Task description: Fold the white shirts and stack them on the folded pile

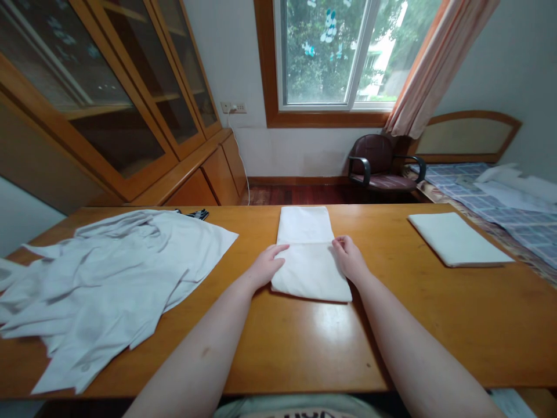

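A long, narrow piece of folded white cloth [310,270] lies flat on the wooden table in front of me, with a crease running across its middle. My left hand [268,264] rests at its left edge, fingers stretched out over the fabric and the thumb apart. At the opposite edge, near the crease, my right hand [349,258] pinches the cloth between thumb and fingers. Whatever layers lie inside the fold are hidden.
A crumpled white shirt [117,278] spreads over the table's left side, with a dark striped item [198,214] behind it. A flat folded white cloth [459,238] lies at right. Beyond the table [322,360] stand a glass-door cabinet [130,98], an armchair [378,162] and a bed [500,197].
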The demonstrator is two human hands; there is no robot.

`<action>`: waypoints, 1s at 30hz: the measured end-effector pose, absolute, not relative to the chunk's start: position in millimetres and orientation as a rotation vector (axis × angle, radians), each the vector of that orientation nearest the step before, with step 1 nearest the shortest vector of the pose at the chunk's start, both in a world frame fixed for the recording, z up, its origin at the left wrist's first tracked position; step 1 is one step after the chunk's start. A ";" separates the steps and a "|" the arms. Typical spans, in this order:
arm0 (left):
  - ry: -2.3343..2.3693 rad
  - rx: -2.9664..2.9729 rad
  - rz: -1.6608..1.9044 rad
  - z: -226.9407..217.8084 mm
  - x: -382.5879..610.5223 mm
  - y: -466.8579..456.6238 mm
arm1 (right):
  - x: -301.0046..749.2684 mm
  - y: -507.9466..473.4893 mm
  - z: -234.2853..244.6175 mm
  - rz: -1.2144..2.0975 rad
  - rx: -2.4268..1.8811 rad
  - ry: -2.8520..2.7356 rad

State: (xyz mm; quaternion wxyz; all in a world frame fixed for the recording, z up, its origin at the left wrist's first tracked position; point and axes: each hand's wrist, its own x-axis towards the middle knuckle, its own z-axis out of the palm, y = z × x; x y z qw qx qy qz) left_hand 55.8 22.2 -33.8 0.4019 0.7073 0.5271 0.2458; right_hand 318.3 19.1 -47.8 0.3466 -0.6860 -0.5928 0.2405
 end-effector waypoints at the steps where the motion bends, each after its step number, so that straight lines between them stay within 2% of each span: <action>1: 1.345 1.787 0.630 -35.8 56.3 23.4 | 318.7 18.6 -47.3 0.641 -1.770 -1.508; 14: 1.358 1.693 0.653 -43.4 53.6 28.2 | 318.6 19.8 -46.5 0.454 -2.087 -1.648; 20: 1.172 1.587 0.706 -43.7 49.0 29.4 | 320.9 23.6 -50.7 0.497 -2.009 -1.610; 30: 1.391 1.827 0.550 -38.6 54.4 24.8 | 324.6 19.3 -47.8 0.533 -1.909 -1.426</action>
